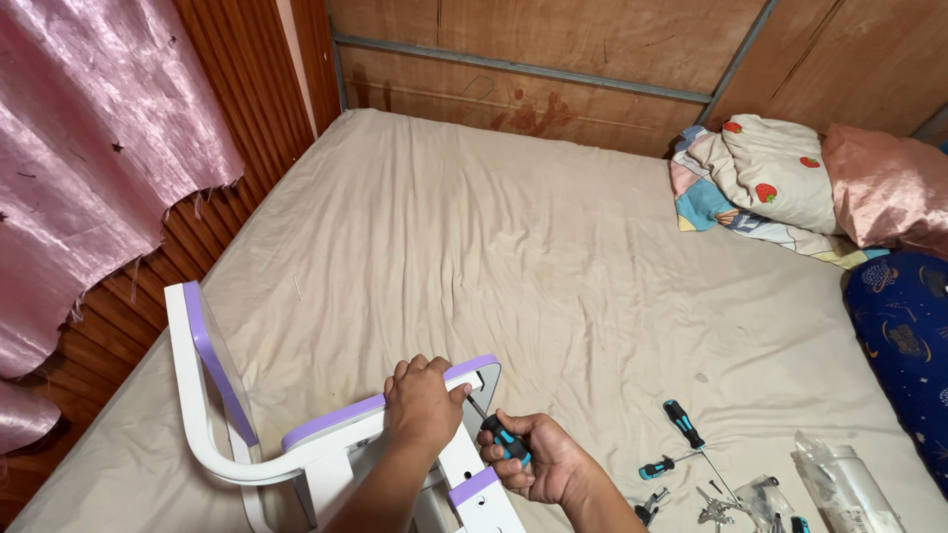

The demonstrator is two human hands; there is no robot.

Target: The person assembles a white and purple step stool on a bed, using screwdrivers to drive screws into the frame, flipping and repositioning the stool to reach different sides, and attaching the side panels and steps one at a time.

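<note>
Your right hand (541,462) sits at about 6 o'clock, closed tight around the black and blue handle of a screwdriver (502,437); its thin shaft runs up to 11 o'clock and meets the white and purple frame (326,444). Your left hand (423,403) lies just beside it, toward 9 o'clock, with fingers curled over the frame's purple-edged top rail, gripping it. The frame rests on the bed (474,237) and curves off toward 9 o'clock, where its white arm stands upright.

At 3 o'clock from your right hand, loose on the sheet, lie two spare screwdrivers (681,422) with the same black and blue grips, crossed over each other. Just below them is a small heap of metal fittings (713,508), and farther toward 4 o'clock a clear plastic bag (839,479).

Beyond, the beige sheet stretches to the wooden wall. At 2 o'clock a folded strawberry-print blanket (765,173) touches a pink pillow (884,188). A pink curtain (89,168) hangs at 10 o'clock.
</note>
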